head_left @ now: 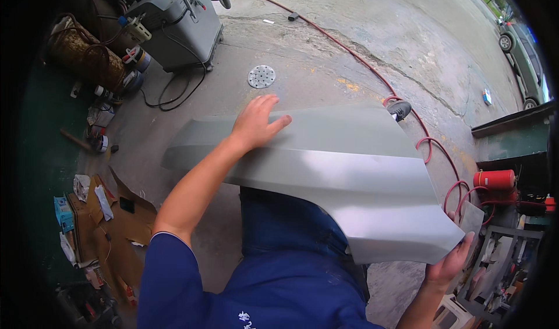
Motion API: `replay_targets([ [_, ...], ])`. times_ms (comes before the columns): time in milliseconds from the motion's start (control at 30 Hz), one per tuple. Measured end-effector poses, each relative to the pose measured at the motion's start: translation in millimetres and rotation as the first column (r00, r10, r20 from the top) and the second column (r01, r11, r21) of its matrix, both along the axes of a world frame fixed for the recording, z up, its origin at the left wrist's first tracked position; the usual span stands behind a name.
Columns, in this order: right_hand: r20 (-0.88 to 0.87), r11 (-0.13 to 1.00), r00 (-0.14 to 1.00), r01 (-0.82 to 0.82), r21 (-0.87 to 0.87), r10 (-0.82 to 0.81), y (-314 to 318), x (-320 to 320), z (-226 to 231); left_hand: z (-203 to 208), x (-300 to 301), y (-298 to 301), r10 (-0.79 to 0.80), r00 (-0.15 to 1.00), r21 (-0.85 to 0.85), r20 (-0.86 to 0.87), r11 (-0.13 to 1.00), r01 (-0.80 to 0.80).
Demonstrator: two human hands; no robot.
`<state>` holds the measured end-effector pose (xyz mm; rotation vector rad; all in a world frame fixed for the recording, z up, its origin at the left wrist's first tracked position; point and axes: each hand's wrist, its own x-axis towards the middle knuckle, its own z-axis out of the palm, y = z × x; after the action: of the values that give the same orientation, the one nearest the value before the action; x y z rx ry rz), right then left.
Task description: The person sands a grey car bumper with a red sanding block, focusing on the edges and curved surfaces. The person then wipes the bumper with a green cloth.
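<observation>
The right hand [451,262] is gripping the near corner of the panel [349,172], fingers curled round its edge. The panel's long axis is running left to right across the person's front. The left hand [256,122] is lying flat and open on the panel's far upper part.

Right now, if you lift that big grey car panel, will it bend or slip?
The grey car panel probably stays fairly stiff: it keeps its curve under the left hand. Its smooth, shiny surface looks slippery. The right hand grips just one corner, so it may tip.
</observation>
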<state>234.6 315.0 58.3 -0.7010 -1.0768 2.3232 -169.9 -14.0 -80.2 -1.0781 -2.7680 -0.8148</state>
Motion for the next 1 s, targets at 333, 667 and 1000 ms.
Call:
replay_targets([
  [333, 0.037, 0.975, 0.974, 0.223, 0.001, -0.223, -34, 5, 9, -42, -74, 94, 0.059, 0.689, -0.325, 0.722, 0.909, 0.263],
  [667, 0.077, 0.921, 0.921, 0.386, -0.048, -0.381, -66, 11, 26, -18, -78, 71, 0.064, 0.765, -0.255, 0.641, 0.958, 0.133],
  [1000, 0.117, 0.73, 0.743, 0.67, -0.135, -0.659, -83, 34, 6, 107, -55, 18, 0.003, 0.838, -0.047, 0.546, 0.999, 0.027],
])
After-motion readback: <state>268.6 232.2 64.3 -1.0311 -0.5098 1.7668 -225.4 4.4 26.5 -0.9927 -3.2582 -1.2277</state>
